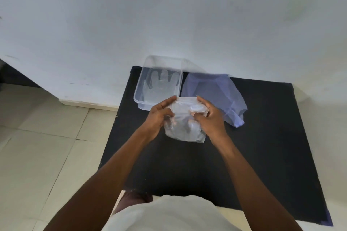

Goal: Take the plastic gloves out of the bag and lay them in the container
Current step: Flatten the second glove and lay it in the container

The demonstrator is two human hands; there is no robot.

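A clear plastic bag of gloves is held over the black mat, just in front of the container. My left hand grips its left side and my right hand grips its right side, thumbs pressing into the top. The clear plastic container stands at the mat's far edge against the wall. A see-through plastic glove lies flat inside it, fingers pointing to the wall.
A thin bluish plastic bag lies crumpled to the right of the container. The black mat covers the floor by the white wall. Beige tiles lie to the left. My white shirt fills the bottom edge.
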